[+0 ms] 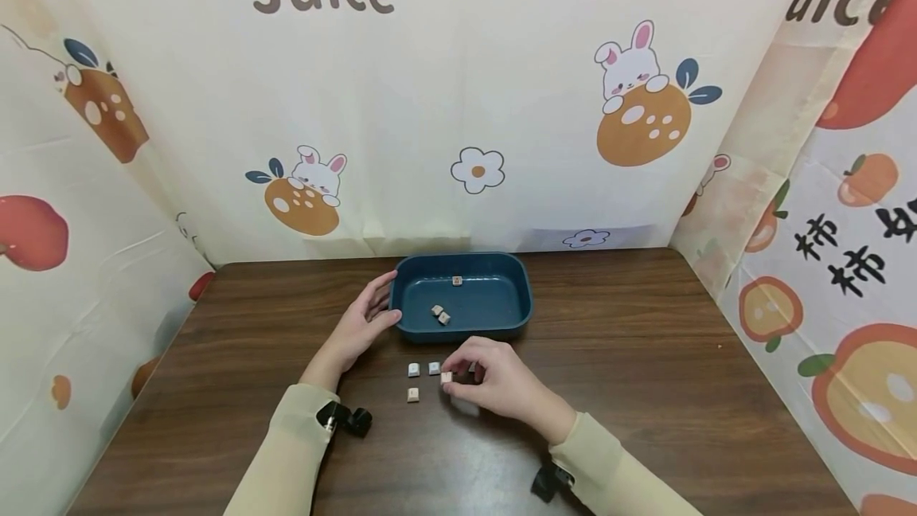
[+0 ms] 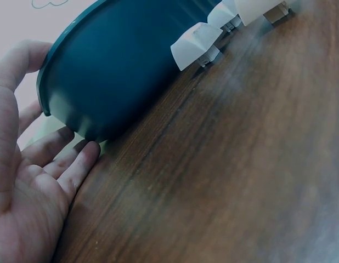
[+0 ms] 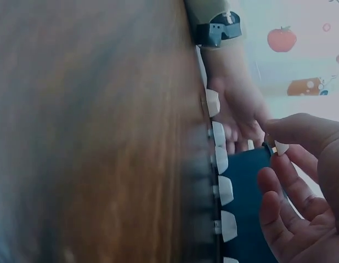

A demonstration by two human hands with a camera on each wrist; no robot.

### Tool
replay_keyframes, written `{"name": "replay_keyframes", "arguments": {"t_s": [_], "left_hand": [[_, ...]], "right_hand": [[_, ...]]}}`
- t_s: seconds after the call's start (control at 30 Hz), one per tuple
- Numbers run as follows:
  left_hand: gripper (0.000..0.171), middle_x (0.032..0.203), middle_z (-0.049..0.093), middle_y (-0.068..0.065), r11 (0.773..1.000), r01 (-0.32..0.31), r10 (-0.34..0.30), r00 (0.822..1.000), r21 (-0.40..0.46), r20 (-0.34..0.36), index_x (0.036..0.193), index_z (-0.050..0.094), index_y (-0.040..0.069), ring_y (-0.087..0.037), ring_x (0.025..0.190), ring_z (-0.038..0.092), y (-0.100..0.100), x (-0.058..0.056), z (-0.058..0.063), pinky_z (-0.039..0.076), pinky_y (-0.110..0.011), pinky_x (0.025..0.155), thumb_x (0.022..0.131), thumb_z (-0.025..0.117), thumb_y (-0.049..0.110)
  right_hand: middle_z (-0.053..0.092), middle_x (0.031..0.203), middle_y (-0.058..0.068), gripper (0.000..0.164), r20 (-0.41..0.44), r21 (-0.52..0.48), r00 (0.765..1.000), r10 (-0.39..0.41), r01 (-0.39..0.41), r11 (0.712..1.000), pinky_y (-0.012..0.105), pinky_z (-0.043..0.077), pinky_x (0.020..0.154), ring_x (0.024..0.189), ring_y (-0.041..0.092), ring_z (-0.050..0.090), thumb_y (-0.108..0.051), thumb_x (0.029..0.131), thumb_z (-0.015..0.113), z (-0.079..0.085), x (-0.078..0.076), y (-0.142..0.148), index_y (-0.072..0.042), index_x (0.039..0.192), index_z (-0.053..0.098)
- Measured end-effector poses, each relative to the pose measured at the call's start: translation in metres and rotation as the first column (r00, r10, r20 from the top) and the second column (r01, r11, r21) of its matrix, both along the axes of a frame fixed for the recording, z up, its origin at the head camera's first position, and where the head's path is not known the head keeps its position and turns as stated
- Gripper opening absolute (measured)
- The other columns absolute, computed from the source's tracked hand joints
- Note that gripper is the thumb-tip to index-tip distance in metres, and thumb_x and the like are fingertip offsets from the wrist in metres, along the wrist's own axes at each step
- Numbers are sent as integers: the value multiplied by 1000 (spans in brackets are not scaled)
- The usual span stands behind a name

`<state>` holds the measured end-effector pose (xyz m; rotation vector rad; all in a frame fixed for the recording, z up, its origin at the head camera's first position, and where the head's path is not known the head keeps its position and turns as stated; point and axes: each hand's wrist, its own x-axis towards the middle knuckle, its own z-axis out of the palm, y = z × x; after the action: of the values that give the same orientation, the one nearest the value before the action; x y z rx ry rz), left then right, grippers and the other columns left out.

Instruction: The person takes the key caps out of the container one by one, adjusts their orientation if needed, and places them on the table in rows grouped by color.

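My left hand (image 1: 356, 330) holds the left end of a dark blue tray (image 1: 528, 293), with the thumb at its near corner and the other fingers along its side. In the left wrist view, a digit rests on the tray's rim (image 2: 42, 82). Just in front of the tray, my right hand (image 1: 494, 379) pinches a small pale keycap (image 1: 446, 377) between thumb and fingertips. That keycap (image 3: 281, 148) also shows in the right wrist view. Left of this hand lie loose keycaps (image 1: 413, 369) on the table; another is partly hidden behind its fingers.
Three keycaps (image 1: 457, 281) lie inside the tray. The brown wooden table (image 1: 630, 388) extends around it, ending at a printed curtain (image 1: 401, 102) behind. More printed cloth hangs at both sides. Several keycaps (image 3: 226, 190) stand along the table in the right wrist view.
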<state>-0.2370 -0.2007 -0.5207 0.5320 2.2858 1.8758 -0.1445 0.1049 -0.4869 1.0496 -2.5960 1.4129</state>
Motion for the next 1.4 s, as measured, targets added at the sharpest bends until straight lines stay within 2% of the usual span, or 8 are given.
{"name": "replay_keyframes", "arguments": {"t_s": [0.17, 0.4, 0.6, 0.73, 0.93, 1.13, 1.4], "left_hand": [[71, 177, 32, -17, 1000, 2, -2, 1000, 6, -7, 172, 33, 18, -42, 161, 32, 1, 0, 0, 29, -62, 127, 110, 67, 13], [71, 177, 32, -17, 1000, 2, -1, 1000, 7, -13, 172, 33, 17, -41, 161, 33, 1, -1, -1, 29, -62, 127, 110, 66, 12], [71, 177, 31, -16, 1000, -1, 1, 1000, 2, -4, 172, 33, 18, -41, 161, 33, 1, -1, -1, 29, -63, 127, 110, 67, 14], [71, 177, 32, -17, 1000, -1, 1, 1000, 10, -1, 172, 33, 18, -41, 161, 33, 1, 0, -1, 29, -62, 127, 110, 67, 13], [71, 176, 33, -18, 1000, 4, -4, 1000, 20, 3, 172, 32, 17, -42, 161, 33, 2, 0, -1, 29, -63, 127, 110, 66, 11], [71, 176, 34, -18, 1000, -3, 3, 1000, 16, 14, 172, 33, 18, -41, 161, 34, 2, 0, 0, 29, -61, 127, 110, 66, 13], [72, 176, 34, -16, 1000, -9, 8, 1000, 13, 19, 172, 33, 20, -40, 161, 34, 2, 1, 1, 30, -61, 127, 110, 67, 14]], "right_hand": [[73, 102, -9, 20, 2, -9, 1000, 8, -8, 1000, 27, 59, 68, 88, 9, 69, -19, 93, 91, -2, 2, -4, -21, 110, 81], [72, 100, -2, 18, 43, -60, 999, 6, -3, 998, 26, 61, 67, 82, 11, 71, -13, 94, 89, -8, 5, -8, -16, 109, 81], [72, 102, -1, 18, 27, -57, 1000, 10, -9, 998, 26, 61, 66, 82, 11, 72, -13, 94, 89, -11, 9, -10, -16, 110, 80], [73, 102, 1, 19, 2, -61, 1000, 4, -4, 998, 22, 60, 67, 80, 5, 70, -11, 94, 89, -16, 11, -13, -12, 111, 81], [73, 102, -2, 19, -3, -37, 1000, -29, 28, 999, 18, 58, 66, 77, -3, 66, -9, 92, 89, -21, 14, -16, -10, 110, 82], [73, 104, -3, 18, 22, 1, 999, -24, 24, 1000, 18, 57, 67, 79, -3, 65, -10, 94, 88, -25, 15, -17, -11, 111, 82], [72, 105, -3, 19, 6, 30, 999, -35, 35, 999, 18, 56, 67, 79, -2, 63, -12, 95, 88, -29, 15, -19, -13, 113, 82]]}}
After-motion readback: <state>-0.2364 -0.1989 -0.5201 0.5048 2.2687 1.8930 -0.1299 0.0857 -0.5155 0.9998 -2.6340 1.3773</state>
